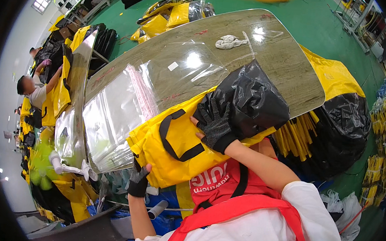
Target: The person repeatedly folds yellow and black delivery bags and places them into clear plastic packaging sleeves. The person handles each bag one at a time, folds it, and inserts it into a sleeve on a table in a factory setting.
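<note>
A yellow and black bag (pixel 172 164) with a black strap handle (pixel 167 134) lies across the near side of the wood-patterned table (pixel 290 78). Its black end (pixel 255 98) is folded and creased. My right hand (pixel 215 124), in a dotted black glove with bare fingertips, rests on the bag where yellow meets black, fingers spread. At the bag's lower left corner, my left hand (pixel 138 179), gloved alike, closes on the yellow edge, thumb on top; its other fingers are partly hidden.
Clear plastic sleeves (pixel 117 110) lie stacked left of the bag. A white cloth bundle (pixel 230 42) sits at the table's far side. More yellow-black bags (pixel 343 117) hang or lie right of the table, and a bag pile (pixel 178 14) is on the floor beyond. Another person (pixel 38 94) works at left.
</note>
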